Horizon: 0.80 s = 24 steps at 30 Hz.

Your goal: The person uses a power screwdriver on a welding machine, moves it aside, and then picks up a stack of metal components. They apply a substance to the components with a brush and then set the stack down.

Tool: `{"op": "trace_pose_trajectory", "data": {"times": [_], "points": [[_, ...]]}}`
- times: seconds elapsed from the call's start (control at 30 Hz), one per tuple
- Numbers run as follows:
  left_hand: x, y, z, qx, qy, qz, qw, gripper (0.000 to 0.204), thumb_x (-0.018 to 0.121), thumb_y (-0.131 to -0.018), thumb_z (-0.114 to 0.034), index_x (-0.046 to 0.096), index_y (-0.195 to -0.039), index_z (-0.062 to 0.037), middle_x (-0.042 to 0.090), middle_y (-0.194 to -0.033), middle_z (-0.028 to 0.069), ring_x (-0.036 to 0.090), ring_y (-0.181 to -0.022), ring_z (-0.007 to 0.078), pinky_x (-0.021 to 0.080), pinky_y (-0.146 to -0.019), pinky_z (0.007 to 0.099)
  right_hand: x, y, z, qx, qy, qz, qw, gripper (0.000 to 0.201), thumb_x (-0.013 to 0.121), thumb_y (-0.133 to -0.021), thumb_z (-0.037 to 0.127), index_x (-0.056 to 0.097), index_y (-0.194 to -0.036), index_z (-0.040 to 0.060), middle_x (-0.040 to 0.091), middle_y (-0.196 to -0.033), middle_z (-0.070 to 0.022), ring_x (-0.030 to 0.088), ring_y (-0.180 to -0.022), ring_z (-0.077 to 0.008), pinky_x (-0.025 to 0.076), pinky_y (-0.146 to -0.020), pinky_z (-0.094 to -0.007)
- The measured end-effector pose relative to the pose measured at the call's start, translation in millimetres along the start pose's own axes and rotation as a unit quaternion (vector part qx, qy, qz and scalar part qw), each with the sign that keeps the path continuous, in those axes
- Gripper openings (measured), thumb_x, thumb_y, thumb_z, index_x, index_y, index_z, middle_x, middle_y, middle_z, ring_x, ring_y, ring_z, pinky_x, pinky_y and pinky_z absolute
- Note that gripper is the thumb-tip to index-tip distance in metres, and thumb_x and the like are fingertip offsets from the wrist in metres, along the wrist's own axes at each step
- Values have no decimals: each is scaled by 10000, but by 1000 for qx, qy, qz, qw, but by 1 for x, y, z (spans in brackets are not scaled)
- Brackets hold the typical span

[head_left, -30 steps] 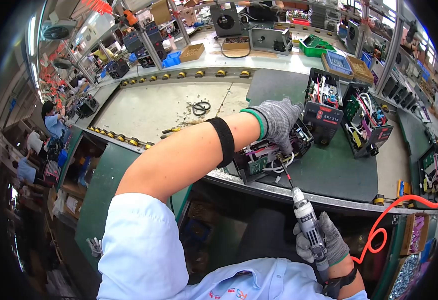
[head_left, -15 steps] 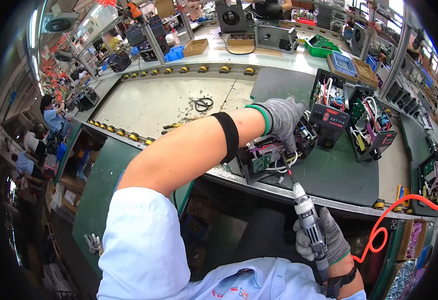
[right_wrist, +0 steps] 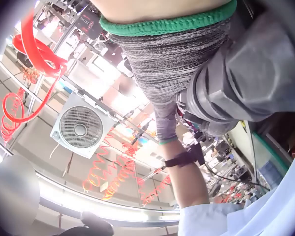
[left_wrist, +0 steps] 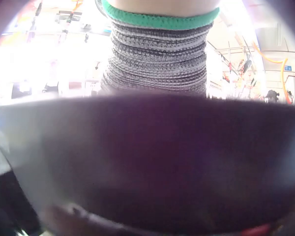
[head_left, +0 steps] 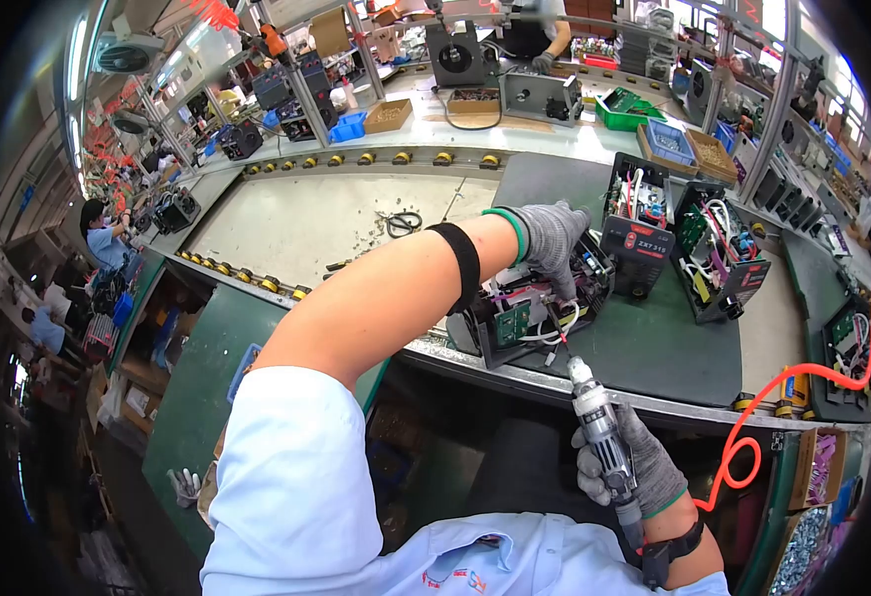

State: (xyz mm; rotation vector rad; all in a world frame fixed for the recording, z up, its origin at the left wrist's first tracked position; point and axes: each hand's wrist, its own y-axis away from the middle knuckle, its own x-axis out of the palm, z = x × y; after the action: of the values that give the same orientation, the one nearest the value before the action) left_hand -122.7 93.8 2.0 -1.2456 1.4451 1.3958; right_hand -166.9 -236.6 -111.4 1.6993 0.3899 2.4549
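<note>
Found uncovered machine point(head_left: 513, 323) at near-left edge of mat point(head_left: 669, 348). Gripping driver point(head_left: 606, 437) in right hand point(head_left: 649, 462) with fingers curled round it, just off mat's near edge — presumably aiming bit point(head_left: 564, 342) inside. Reaching into machine with left hand point(head_left: 555, 241), likely steadying; cannot tell whether pinching. Noted second machine point(head_left: 638, 248) and third machine point(head_left: 719, 253) toward mat's right — probably queued.

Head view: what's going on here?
A person's gloved right hand holds a power screwdriver, its bit angled into an opened electronics unit. The gloved left hand is over that unit, fingers near the bit. A unit marked ZX7 315 stands close by. Whether the bit meets a screw can't be seen.
</note>
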Motion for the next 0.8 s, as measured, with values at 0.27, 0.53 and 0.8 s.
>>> {"op": "trace_pose_trajectory", "data": {"times": [0.27, 0.53, 0.8], "points": [[-55, 73, 19, -1, 51, -218, 975, 940, 855, -719, -473, 477, -1427, 17, 596, -1324, 283, 575, -1264, 397, 458, -1087, 433, 7, 0, -3, -36, 30, -10, 999, 700, 587, -927, 650, 632, -1097, -28, 644, -726, -160, 594, -537, -293, 468, -416, -358], [10, 213, 11, -141, 140, -387, 900, 558, 814, -826, -382, 642, -1183, 11, 716, -963, 118, 693, -807, 193, 576, -807, 336, -21, -1, 7, 5, 85, 25, 996, 689, 601, -922, 654, 627, -1102, -10, 684, -779, -160, 667, -625, -334, 538, -463, -374], [78, 209, -35, -281, 201, -212, 914, 751, 745, -836, -564, 602, -1296, 11, 709, -1093, 195, 688, -1059, 307, 527, -943, 407, -13, 21, 0, -25, 204, -21, 978, 652, 615, -931, 624, 602, -1103, -5, 659, -772, -110, 671, -614, -229, 586, -491, -317]]}}
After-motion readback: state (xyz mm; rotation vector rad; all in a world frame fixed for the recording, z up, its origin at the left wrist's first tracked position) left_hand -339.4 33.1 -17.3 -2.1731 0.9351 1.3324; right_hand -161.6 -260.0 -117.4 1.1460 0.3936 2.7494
